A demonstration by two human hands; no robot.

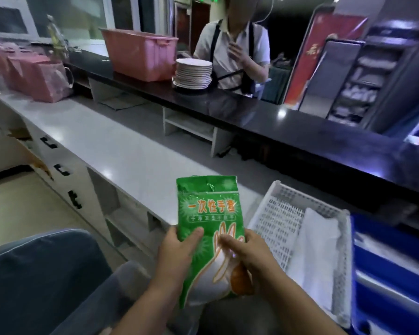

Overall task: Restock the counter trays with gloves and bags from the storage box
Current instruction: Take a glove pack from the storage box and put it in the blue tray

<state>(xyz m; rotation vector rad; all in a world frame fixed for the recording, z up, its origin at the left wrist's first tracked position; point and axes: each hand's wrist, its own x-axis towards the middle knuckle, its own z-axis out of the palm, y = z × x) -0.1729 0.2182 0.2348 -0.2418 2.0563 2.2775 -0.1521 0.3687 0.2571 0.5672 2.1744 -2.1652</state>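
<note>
A green glove packet [207, 221] is held upright close to the body: the left grip [179, 250] is closed on its lower left edge, the right grip [248, 252] on its lower right. Just right of it, a white perforated tray [276, 228] holding a pale folded stack [317, 252] is seen beside a blue box [394, 267]. Farther off, stacked plates [193, 73] and a pink basket [138, 55] are carried by a dark raised tabletop [288, 126].

White worktop [107, 146] below glossy black counter [300, 131]
</note>
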